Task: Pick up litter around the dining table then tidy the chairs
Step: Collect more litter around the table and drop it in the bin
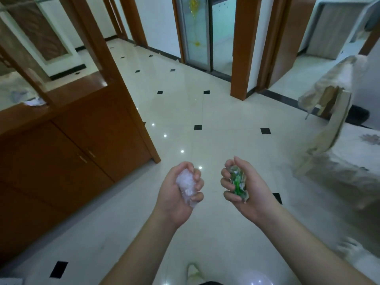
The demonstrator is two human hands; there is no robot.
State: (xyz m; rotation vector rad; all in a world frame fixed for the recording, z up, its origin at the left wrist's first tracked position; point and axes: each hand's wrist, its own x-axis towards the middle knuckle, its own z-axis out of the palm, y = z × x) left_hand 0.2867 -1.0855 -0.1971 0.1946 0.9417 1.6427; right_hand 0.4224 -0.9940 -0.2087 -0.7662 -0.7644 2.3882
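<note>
Above tiles [185, 112], litter [186, 187] inside fingers [197, 177].

- The left hand [181, 194] sits just below frame centre, at seven o'clock, with a crumpled wrapper [186, 185] in its palm.
- The right hand [244, 192] is beside it at five o'clock, apart from it, with a second crumpled wrapper [238, 181] in its curled fingers.
- Both hands hang above the tiled floor [195, 112].
- A cabinet [67, 145] stands at nine o'clock.
- A glass door [207, 33] stands at twelve o'clock, behind the floor.
- A cloth-covered table [353, 161] lies at three o'clock.
- A draped chair [333, 95] stands at two o'clock, behind the table.
</note>
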